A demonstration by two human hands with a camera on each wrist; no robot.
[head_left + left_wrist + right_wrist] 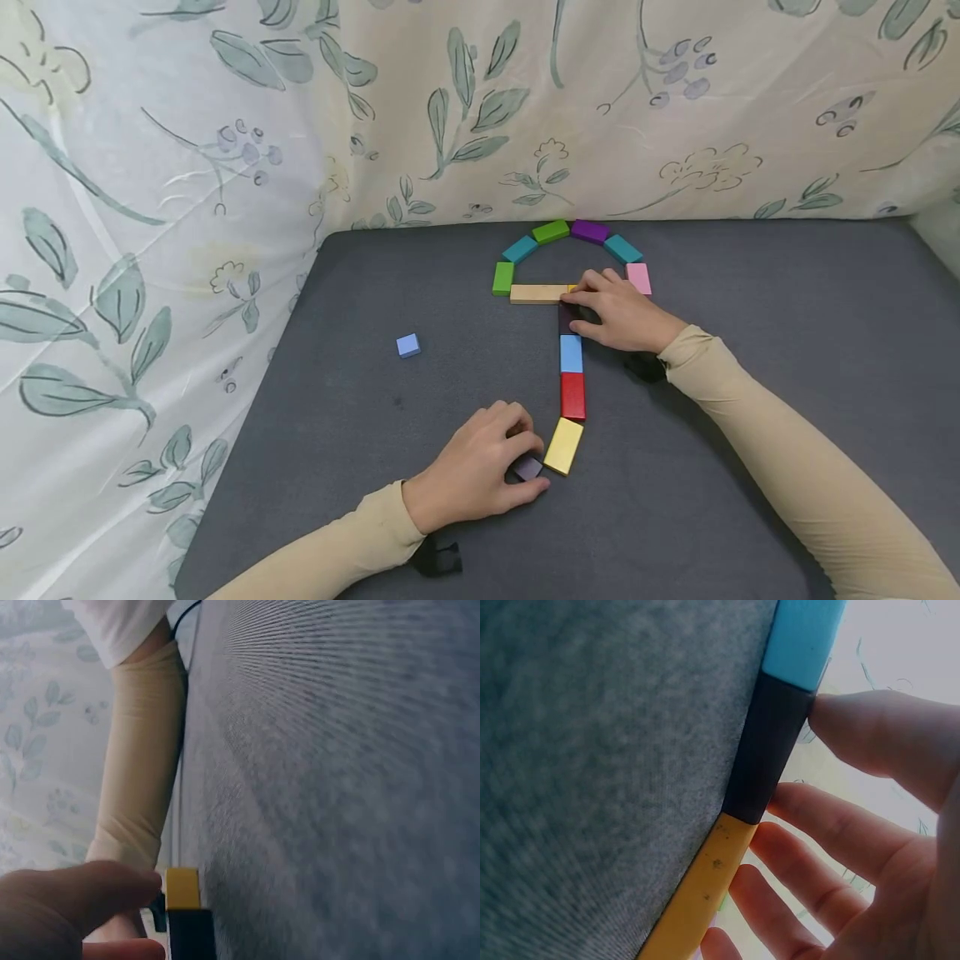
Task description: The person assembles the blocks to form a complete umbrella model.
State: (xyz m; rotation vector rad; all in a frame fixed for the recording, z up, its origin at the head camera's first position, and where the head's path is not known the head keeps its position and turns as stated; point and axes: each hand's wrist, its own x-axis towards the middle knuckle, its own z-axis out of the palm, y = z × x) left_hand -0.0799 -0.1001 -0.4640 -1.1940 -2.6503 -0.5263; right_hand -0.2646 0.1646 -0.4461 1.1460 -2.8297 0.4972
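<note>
In the head view my left hand [480, 467] pinches a dark purple block [528, 468] between thumb and fingers, beside the lower end of a yellow block [564, 446]. In the left wrist view, a thumb lies close beside the yellow block [182, 889] and the dark one [192, 934]. My right hand [622, 312] is at the top of the upright row. Its thumb and index finger touch a black block [769, 746], while other fingertips rest along an orange-yellow block [703, 892]. A light blue block [806, 637] adjoins the black one.
Below the black block, a light blue block [571, 353] and a red block [573, 396] continue the row. A tan block [538, 294] meets its top. Green, teal, purple and pink blocks arch above. A loose blue block [408, 345] lies left on the dark table [337, 400].
</note>
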